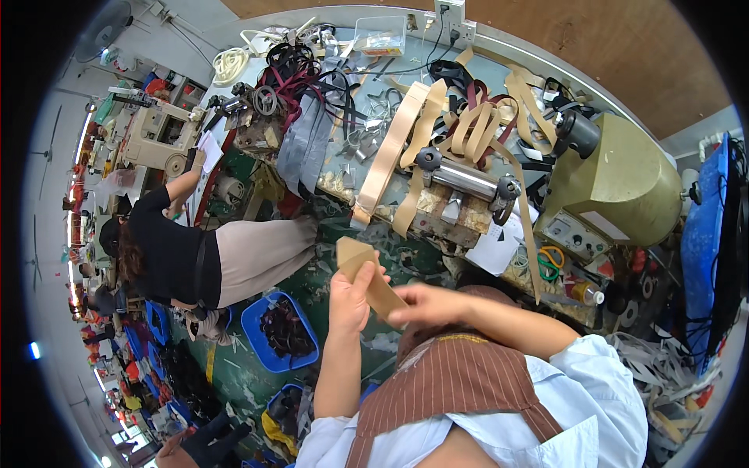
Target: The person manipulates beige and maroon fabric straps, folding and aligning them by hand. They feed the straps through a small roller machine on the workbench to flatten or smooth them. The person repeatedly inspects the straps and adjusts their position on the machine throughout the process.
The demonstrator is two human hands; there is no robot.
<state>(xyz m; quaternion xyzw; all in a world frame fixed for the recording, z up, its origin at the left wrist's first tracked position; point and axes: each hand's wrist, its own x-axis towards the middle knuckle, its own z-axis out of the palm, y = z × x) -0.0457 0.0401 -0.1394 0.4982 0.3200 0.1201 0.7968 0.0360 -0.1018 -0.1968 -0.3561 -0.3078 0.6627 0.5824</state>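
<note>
In front of my body I hold a tan strip of leather-like material (pixel 380 297). My left hand (pixel 353 299) is closed on its upper part, thumb on the face, and the strip's end above the thumb looks folded over. Slightly blurred, my right hand (pixel 425 305) has its fingers closed at the strip's lower end. Beyond my hands, long tan strips (pixel 392 144) lie over the edge of the workbench (pixel 337 176). Coiled tan bands (pixel 475 131) lie to their right, behind a metal roller (pixel 462 179) with dark knobs.
On the right stands an olive machine (pixel 616 183), with green-handled scissors (pixel 549 269) and a small bottle (pixel 587 293) below. Dark and maroon straps (pixel 292 74) heap on the bench's left. A blue bin (pixel 257 318) stands on the green floor. Another person (pixel 175 249) works to the left.
</note>
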